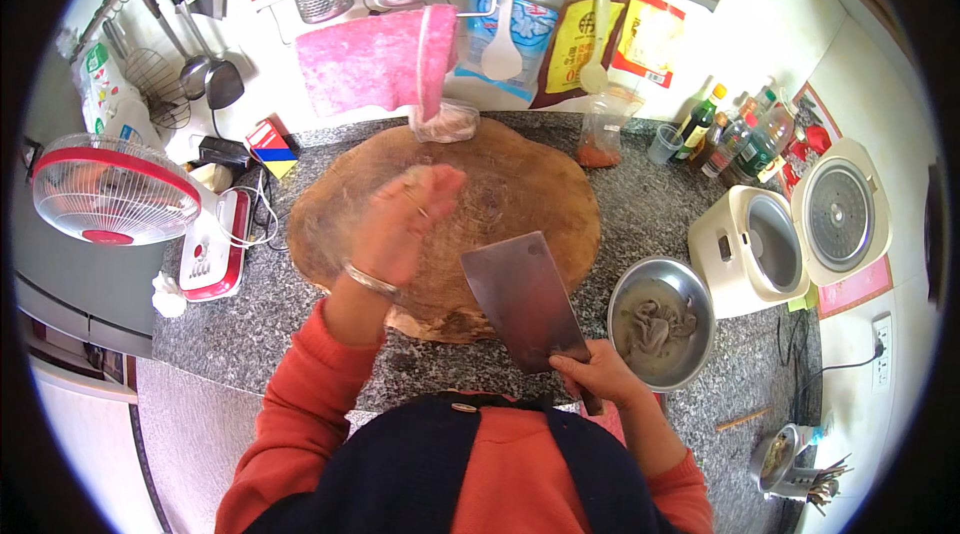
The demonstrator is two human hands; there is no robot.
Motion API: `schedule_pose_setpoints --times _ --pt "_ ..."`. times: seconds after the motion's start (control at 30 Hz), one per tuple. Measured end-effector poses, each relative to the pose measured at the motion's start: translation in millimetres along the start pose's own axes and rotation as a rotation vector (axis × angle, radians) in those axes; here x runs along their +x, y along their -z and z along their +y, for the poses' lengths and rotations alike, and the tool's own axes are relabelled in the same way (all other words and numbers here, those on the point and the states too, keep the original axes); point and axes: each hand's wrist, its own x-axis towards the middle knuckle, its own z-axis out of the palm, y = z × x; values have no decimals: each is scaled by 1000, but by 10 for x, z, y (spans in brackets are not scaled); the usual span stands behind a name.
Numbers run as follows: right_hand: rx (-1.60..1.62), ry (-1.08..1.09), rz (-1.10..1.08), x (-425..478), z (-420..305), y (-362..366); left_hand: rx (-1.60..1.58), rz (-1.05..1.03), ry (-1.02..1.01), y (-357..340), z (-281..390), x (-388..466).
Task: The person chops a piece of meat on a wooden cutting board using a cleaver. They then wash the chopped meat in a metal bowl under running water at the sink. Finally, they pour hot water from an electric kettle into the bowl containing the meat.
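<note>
My right hand (600, 372) grips a cleaver (517, 301) by its handle. The broad dark blade slants up and left, its upper part over the front right of a thick wooden chopping board (540, 181). Above the board's left half, my left hand (401, 222) is raised and blurred by motion. It wears a ring and a bangle and holds nothing that I can see. To the right of the cleaver stands a steel bowl (619, 339) with greyish, limp strips of food (656, 327) in cloudy liquid.
A rice cooker (712, 256) with its lid up stands right, behind the steel bowl. Several bottles (739, 136) and a bag of red powder (598, 151) line the back. At left is a red-and-white fan (116, 192). A pink towel (367, 61) hangs low over the board's rear.
</note>
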Motion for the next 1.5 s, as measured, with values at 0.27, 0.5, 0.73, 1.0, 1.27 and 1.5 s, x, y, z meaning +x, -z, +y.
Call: schedule_pose_setpoints --times 0.27,0.5,0.73,1.0,1.27,1.5 --pt "-949 591 464 677 -416 -194 199 58 -153 724 352 -418" --pt "-1226 781 506 1895 -568 -553 131 54 -56 982 325 -806" --pt "-860 749 425 2174 -732 -579 297 -11 61 988 321 -907" --pt "984 233 185 615 -545 -169 280 -368 328 338 -179 -605" --pt "492 258 656 -486 317 784 470 -733 340 -889 -1023 -416" --pt "-902 139 765 -349 1242 1510 1323 -992 -375 -1540 -2494 160"
